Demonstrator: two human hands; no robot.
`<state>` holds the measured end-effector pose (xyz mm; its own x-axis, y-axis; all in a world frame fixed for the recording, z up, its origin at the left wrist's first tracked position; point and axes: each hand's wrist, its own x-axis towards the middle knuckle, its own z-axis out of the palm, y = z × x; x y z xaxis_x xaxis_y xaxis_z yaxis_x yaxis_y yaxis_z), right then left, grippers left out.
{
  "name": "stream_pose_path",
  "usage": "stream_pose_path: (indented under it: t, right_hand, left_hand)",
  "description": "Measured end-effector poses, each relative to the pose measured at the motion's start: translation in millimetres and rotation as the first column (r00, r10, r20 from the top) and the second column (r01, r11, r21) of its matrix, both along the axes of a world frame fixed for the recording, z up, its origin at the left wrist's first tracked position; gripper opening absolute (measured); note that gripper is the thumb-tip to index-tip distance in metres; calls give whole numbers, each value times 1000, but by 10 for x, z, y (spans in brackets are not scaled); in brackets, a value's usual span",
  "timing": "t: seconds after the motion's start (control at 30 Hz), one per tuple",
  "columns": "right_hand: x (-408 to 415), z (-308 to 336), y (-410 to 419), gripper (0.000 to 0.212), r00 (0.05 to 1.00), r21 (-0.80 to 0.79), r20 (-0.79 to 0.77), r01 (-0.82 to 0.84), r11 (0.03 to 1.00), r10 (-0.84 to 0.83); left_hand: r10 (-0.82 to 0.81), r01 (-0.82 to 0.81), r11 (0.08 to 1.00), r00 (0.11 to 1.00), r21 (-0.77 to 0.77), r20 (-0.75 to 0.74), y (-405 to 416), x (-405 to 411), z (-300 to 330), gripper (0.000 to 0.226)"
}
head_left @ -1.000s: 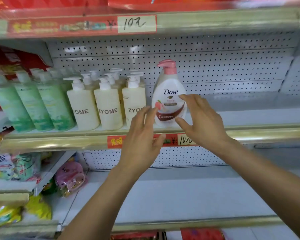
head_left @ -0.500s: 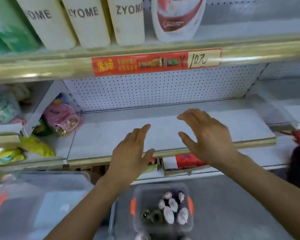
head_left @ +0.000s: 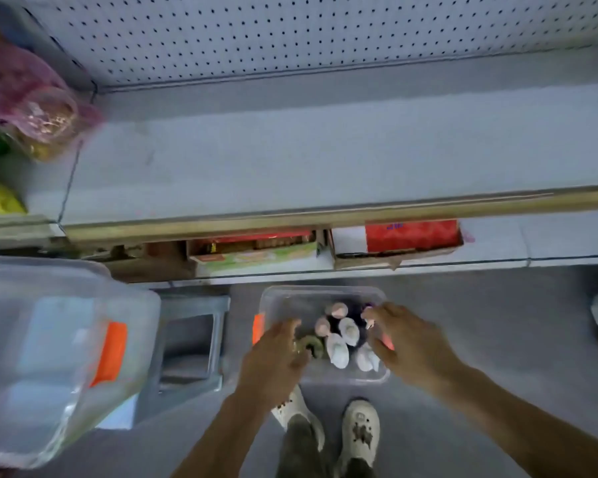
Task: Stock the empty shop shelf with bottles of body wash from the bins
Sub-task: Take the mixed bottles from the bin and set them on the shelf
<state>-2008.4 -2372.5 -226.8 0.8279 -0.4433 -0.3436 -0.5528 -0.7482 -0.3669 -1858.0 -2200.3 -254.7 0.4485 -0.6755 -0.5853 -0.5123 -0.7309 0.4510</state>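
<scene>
Shelf: bare grey shop shelf with pegboard back, across upper frame.
Large bin: clear plastic bin with orange latch, lower left.
Left hand: fingers spread, gripping nothing, over small bin's left edge.
Small bin: clear plastic bin on floor, lower centre, holding white-capped body wash bottles.
Right hand: loosely spread, gripping nothing, above bin's right side.

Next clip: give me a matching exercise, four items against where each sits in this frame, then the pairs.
Items:
1. clear bin
2. large lidded tub
3. red carton
4. left hand

Places:
A. under the shelf edge
B. on the floor ahead of the shoes
C. at the bin's left side
D. far left, orange latch showing

Pairs: 1-B, 2-D, 3-A, 4-C
</scene>
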Motion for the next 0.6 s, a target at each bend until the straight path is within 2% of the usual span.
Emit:
stream_pose_path:
  t: [0.1,0.2,0.33,0.43,0.53,0.6]
  right_hand:
    - [-89,-628,131,36,987,109,-158,-4,994,21]
    - [-106,-1262,304,39,979,172,-206,21,985,15]
    - [-18,-2083,549,40,969,221,-234,-31,975,84]
    - [138,-2679,738,43,944,231,-251,-156,960,214]
    - [317,-3292,924,47,880,241,-307,-296,924,362]
    - [422,-3712,1051,50,840,134,-316,-421,897,441]
  left_hand:
    - [63,-60,997,996,50,-63,110,-164,-591,50]
    - [107,-92,990,985,110,-137,222,-276,-1182,52]
    - [113,-87,981,982,176,-148,358,-268,-2005,52]
    - [97,-72,972,990,225,-102,435,-191,-2613,57]
    - [45,-42,968,999,246,-6,485,-89,-3188,62]
    - [-22,5,967,998,253,66,505,-26,-3524,66]
